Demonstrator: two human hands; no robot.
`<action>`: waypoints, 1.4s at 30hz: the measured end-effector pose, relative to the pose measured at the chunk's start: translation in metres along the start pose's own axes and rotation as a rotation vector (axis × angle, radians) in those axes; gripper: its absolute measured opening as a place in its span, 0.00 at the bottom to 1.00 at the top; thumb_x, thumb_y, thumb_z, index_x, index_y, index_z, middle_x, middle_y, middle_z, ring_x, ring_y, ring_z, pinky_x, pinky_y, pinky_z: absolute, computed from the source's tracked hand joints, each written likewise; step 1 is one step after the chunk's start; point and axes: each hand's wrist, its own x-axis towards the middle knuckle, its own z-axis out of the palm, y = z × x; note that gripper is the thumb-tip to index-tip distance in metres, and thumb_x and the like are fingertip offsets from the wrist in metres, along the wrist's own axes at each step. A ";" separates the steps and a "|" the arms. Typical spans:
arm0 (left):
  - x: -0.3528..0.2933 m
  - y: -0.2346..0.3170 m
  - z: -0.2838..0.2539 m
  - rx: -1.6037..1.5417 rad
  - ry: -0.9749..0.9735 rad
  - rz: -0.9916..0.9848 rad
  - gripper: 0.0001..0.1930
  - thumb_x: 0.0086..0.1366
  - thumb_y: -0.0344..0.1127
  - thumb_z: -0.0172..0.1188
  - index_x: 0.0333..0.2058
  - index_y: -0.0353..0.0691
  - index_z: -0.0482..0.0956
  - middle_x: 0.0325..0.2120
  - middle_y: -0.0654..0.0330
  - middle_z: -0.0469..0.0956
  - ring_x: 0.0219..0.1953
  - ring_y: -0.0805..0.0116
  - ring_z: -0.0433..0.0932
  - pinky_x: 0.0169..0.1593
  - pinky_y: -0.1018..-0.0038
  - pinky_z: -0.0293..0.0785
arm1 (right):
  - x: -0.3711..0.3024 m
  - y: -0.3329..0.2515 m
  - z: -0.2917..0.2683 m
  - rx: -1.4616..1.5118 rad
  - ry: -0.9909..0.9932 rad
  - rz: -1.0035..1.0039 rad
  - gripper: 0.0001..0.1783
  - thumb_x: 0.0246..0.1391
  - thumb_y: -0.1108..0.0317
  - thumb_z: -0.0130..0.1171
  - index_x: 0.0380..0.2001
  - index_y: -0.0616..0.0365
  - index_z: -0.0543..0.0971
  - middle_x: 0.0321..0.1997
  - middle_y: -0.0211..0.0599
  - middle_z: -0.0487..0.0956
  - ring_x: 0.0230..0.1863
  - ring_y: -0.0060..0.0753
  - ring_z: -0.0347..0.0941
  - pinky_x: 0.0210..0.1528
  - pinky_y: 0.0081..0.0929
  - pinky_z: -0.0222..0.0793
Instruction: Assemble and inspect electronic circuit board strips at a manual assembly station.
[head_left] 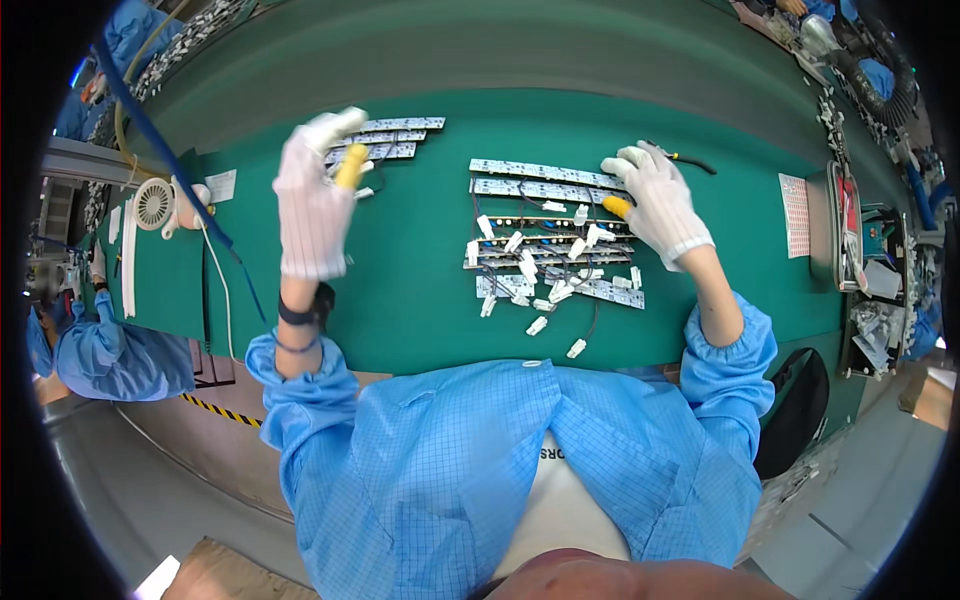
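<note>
Both my hands wear white striped gloves with yellow-covered thumbs. My left hand (318, 190) is at the left end of a small group of light strip circuit boards (405, 137), fingers and thumb apart. Its fingers hide the boards' left ends. My right hand (655, 197) reaches over the right ends of the two farthest strips in the middle group, the top circuit board strip (535, 170) and the second strip (530, 190). Its thumb is apart from its bent fingers. Nearer me lie several more board strips (610, 292) with dark wires and white plug connectors (537, 325).
Pliers with dark handles (695, 162) lie just beyond my right hand. A small white fan (154, 204) with a cable stands at the left on the green mat (410, 320). At the right are a printed sheet (795, 215) and a metal bin (822, 225). Another person's blue sleeve (100, 335) shows far left.
</note>
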 end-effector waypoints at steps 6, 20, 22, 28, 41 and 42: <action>-0.041 0.054 0.004 0.041 -0.290 0.143 0.23 0.51 0.37 0.67 0.47 0.41 0.75 0.43 0.57 0.78 0.52 0.55 0.72 0.58 0.63 0.66 | 0.012 0.001 -0.018 0.982 -0.104 0.223 0.17 0.48 0.75 0.60 0.44 0.56 0.74 0.45 0.40 0.76 0.46 0.42 0.73 0.48 0.31 0.69; -0.049 0.075 -0.011 -0.968 -0.372 -0.216 0.40 0.49 0.53 0.69 0.52 0.27 0.66 0.43 0.48 0.76 0.45 0.60 0.77 0.52 0.65 0.71 | -0.025 -0.022 -0.067 1.649 0.109 0.244 0.16 0.54 0.64 0.59 0.43 0.61 0.72 0.36 0.40 0.77 0.29 0.20 0.74 0.29 0.13 0.70; -0.048 0.081 -0.013 -0.797 -0.399 -0.232 0.38 0.49 0.51 0.70 0.51 0.27 0.68 0.44 0.48 0.76 0.44 0.62 0.77 0.50 0.67 0.72 | -0.026 -0.025 -0.067 1.631 0.103 0.306 0.16 0.54 0.64 0.59 0.43 0.61 0.72 0.36 0.40 0.77 0.30 0.19 0.74 0.29 0.12 0.69; -0.054 0.088 -0.010 -0.767 -0.271 -0.467 0.31 0.51 0.45 0.69 0.46 0.27 0.73 0.44 0.50 0.76 0.42 0.68 0.77 0.45 0.75 0.73 | -0.031 -0.023 -0.076 1.565 -0.046 0.347 0.22 0.54 0.56 0.59 0.45 0.62 0.72 0.29 0.34 0.76 0.19 0.17 0.70 0.20 0.12 0.63; -0.048 0.073 -0.012 -0.464 -0.109 -0.233 0.19 0.50 0.40 0.67 0.39 0.37 0.80 0.36 0.55 0.81 0.43 0.59 0.79 0.53 0.65 0.70 | -0.031 -0.033 -0.093 1.472 0.056 0.259 0.24 0.55 0.60 0.56 0.48 0.67 0.70 0.30 0.37 0.77 0.16 0.17 0.69 0.16 0.10 0.59; -0.048 0.071 -0.014 -0.464 -0.110 -0.234 0.19 0.50 0.40 0.67 0.39 0.37 0.80 0.36 0.55 0.81 0.43 0.59 0.79 0.53 0.65 0.70 | -0.030 -0.034 -0.094 1.472 0.025 0.279 0.28 0.53 0.54 0.58 0.49 0.67 0.70 0.30 0.37 0.76 0.13 0.16 0.66 0.15 0.10 0.57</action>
